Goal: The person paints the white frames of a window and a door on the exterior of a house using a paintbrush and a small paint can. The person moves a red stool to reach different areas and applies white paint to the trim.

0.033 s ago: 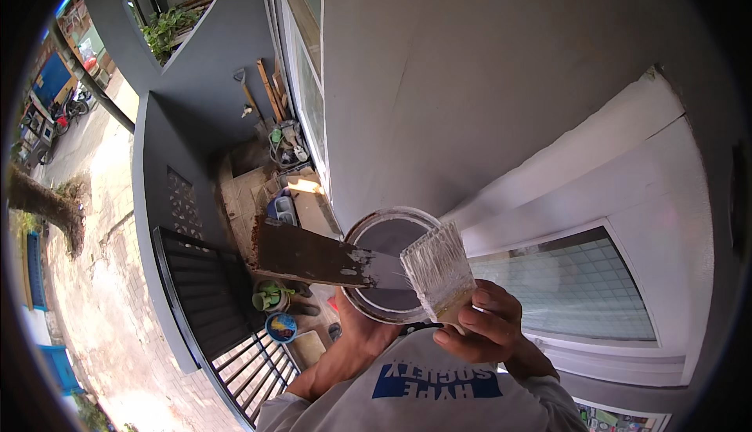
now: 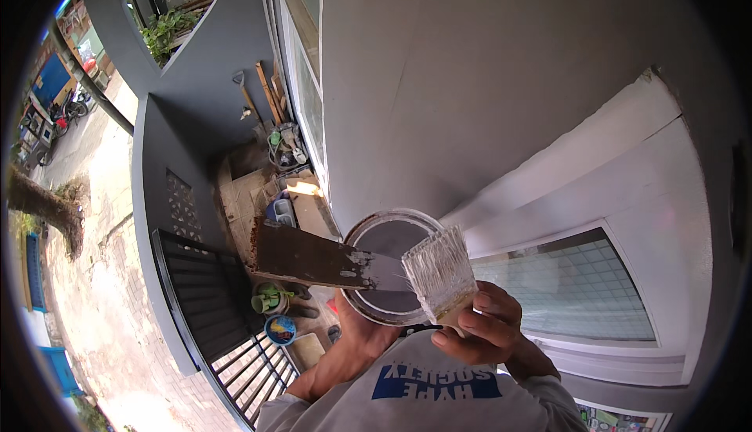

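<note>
My left hand (image 2: 364,330) is closed round the near left side of a round paint can (image 2: 389,324) and holds it up in front of my chest. Grey paint (image 2: 388,236) shows inside. A flat, paint-smeared wooden stick (image 2: 305,254) slants out of the can to the left, its lower end coated in grey. Pinched in my right hand (image 2: 489,330) is a wide paintbrush (image 2: 439,271), its pale, paint-streaked bristles pointing up over the can's right rim. The brush hides part of the can, and most of its handle is out of sight behind my fingers.
A grey wall (image 2: 486,64) rises ahead, with a white-framed window (image 2: 572,283) at right. Down left stand a black metal gate (image 2: 200,291), a blue bucket (image 2: 280,328) and a potted plant (image 2: 270,297). A shovel (image 2: 247,95) and wooden planks (image 2: 269,91) lean in the far corner.
</note>
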A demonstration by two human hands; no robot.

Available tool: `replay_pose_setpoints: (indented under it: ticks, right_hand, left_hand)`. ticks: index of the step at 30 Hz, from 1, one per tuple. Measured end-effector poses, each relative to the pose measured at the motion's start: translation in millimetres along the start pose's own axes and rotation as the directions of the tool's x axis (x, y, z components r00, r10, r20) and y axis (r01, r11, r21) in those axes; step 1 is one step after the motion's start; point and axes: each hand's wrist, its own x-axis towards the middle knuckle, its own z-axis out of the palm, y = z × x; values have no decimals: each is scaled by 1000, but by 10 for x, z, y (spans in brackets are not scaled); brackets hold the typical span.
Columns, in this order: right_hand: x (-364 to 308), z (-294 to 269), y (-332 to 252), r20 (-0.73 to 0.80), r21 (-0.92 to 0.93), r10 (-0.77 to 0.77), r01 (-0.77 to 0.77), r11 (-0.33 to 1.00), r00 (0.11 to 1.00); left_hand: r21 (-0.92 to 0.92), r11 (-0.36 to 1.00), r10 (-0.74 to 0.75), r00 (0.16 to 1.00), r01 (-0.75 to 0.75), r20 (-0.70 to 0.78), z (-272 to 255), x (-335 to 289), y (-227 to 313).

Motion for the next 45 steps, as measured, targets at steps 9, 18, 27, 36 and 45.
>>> replay_pose_setpoints:
  ticks: [9, 18, 27, 36, 45]
  right_hand:
    - [118, -277, 96, -13, -240, -27, 23, 971, 1000]
    - [748, -2011, -332, -115, -645, 16, -87, 760, 993]
    - [3133, -3105, -464, -76, -969, -331, 9, 247, 941]
    - [3995, -3066, -270, -47, -950, 246, -120, 289, 968]
    - [4184, -2803, -92, 58, -995, -214, 74, 65, 975]
  left_hand:
    - [209, 978, 33, 999, -30, -10, 49, 131, -104]
    - [225, 967, 151, 981, -121, -121, -271, 487, 18]
    - [173, 982, 118, 971, -82, -208, -828, 909, -162]
    - [162, 987, 53, 974, -16, -221, -987, 952, -192]
    - [175, 984, 69, 976, -32, -206, -980, 983, -57]
